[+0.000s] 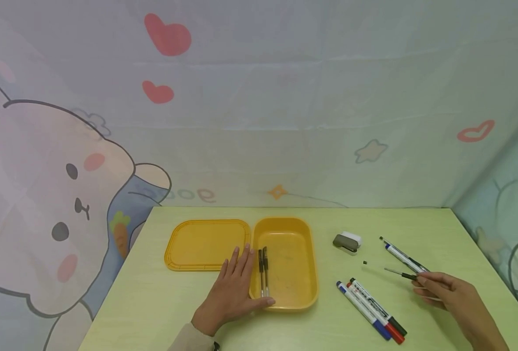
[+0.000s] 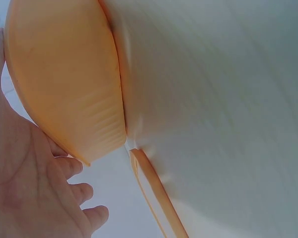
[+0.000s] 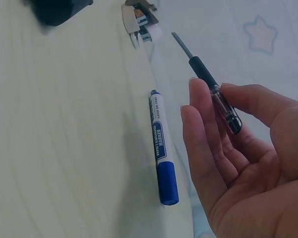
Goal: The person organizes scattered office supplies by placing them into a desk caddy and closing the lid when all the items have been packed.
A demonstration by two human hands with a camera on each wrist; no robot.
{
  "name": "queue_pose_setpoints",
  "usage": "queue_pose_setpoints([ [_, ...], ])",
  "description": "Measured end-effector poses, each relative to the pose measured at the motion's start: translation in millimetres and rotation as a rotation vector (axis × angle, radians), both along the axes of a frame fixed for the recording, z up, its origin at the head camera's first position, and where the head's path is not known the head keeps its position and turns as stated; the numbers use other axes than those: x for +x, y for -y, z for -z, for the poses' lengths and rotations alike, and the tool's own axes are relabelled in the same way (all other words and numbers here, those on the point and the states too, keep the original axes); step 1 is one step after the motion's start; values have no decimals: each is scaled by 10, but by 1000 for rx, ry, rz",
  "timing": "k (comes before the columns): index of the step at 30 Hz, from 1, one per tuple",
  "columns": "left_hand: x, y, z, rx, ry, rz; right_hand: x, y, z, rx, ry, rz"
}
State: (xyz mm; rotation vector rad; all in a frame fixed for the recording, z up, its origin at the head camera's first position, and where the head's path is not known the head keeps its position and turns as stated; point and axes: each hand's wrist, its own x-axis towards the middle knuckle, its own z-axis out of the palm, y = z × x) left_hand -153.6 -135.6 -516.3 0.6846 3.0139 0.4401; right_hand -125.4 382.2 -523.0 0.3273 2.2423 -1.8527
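Observation:
My left hand (image 1: 232,287) rests flat with fingers spread along the left side of a yellow tray (image 1: 291,273). Its thumb lies at the tray's front rim, and in the left wrist view the palm stands beside the tray wall (image 2: 64,74). Inside the tray, two black-and-clear pens (image 1: 263,265) lie side by side at the left. My right hand (image 1: 448,297) pinches a similar pen (image 3: 203,72) between thumb and fingers, raised over the table's right side. Its clear barrel points left. Below it lies a blue-capped whiteboard marker (image 3: 161,144), with another pen (image 1: 388,241) alongside.
A yellow lid (image 1: 208,243) lies left of the tray. Several markers, among them a red-capped one (image 1: 395,331), lie together right of the tray. Behind them is a small grey and white object (image 1: 348,241). A printed cloth (image 1: 285,122) hangs behind the table.

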Motion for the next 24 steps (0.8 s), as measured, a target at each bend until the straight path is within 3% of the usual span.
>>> queue_pose_setpoints([
  [11,0,1,0,5,19,-5,-104,89,-75,2,-59,-26],
  [24,2,-3,-16,-11,-6,-3,-209,161,-190,-30,-135,-75],
])
